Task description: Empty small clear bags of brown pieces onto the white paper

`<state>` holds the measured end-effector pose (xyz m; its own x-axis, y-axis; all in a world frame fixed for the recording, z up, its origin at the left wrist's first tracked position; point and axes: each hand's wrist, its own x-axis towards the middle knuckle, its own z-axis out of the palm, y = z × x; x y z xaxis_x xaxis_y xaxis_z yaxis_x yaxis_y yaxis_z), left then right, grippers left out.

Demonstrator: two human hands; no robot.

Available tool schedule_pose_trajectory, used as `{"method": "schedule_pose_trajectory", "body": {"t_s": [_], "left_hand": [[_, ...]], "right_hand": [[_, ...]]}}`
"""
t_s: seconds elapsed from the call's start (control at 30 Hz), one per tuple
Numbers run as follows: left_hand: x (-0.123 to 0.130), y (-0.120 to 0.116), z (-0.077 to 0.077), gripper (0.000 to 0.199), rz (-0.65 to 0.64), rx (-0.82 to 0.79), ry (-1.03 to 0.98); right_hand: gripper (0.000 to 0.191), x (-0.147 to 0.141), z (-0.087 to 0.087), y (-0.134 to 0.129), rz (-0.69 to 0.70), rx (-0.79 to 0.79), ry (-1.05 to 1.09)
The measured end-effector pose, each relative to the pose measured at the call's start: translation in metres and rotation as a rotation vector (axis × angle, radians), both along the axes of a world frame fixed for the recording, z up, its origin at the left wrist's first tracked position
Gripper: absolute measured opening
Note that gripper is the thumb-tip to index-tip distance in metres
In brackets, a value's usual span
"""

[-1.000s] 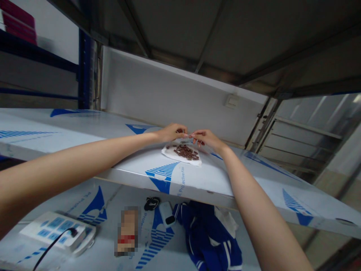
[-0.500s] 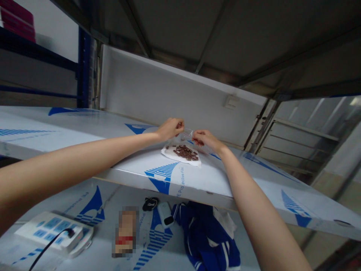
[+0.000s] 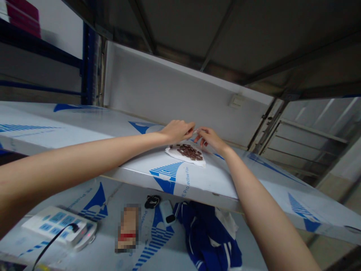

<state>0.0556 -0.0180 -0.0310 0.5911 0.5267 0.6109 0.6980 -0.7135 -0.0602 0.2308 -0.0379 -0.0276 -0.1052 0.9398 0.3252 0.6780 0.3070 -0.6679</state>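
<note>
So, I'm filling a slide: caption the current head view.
Left hand and right hand close together just beyond small brown pieces on a shelf.

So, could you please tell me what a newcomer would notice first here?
Probably the dark-brown pieces clustered on a white sheet on the upper shelf, with the left hand and right hand close together just beyond them. Below, a bright blue garment lies bunched on the lower shelf.
</note>
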Motion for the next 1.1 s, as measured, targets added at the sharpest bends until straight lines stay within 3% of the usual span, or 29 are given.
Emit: {"method": "schedule_pose_trajectory", "body": {"t_s": [0.1,0.17,0.33,0.43,0.57,0.73,0.9,1.1], "left_hand": [[0.0,-0.002,0.002,0.032,0.034,0.012,-0.018],[0.0,-0.001,0.002,0.038,0.023,-0.07,-0.058],[0.0,0.007,-0.006,0.068,-0.127,-0.616,-0.226],[-0.001,0.009,-0.008,0.063,-0.202,-0.777,-0.327],[-0.002,0.013,-0.009,0.04,-0.322,-0.826,-0.46],[-0.003,0.023,-0.015,0.027,-0.401,-0.886,-0.664],[-0.002,0.028,-0.018,0.04,-0.372,-0.924,-0.792],[-0.001,0.029,-0.017,0.04,-0.354,-0.963,-0.84]], "right_hand": [[0.031,0.0,0.0,0.0,-0.005,0.018,0.069],[0.035,0.0,0.0,0.001,0.01,0.048,0.082],[0.042,0.001,0.002,0.001,0.03,0.146,0.086],[0.043,0.0,0.004,-0.002,0.044,0.15,0.081],[0.042,0.001,0.004,-0.002,0.072,0.138,0.085],[0.032,0.005,0.0,0.005,0.082,0.107,-0.032],[0.025,0.005,-0.001,-0.002,0.082,-0.049,-0.104],[0.028,0.004,0.003,-0.013,0.073,-0.174,-0.067]]}}
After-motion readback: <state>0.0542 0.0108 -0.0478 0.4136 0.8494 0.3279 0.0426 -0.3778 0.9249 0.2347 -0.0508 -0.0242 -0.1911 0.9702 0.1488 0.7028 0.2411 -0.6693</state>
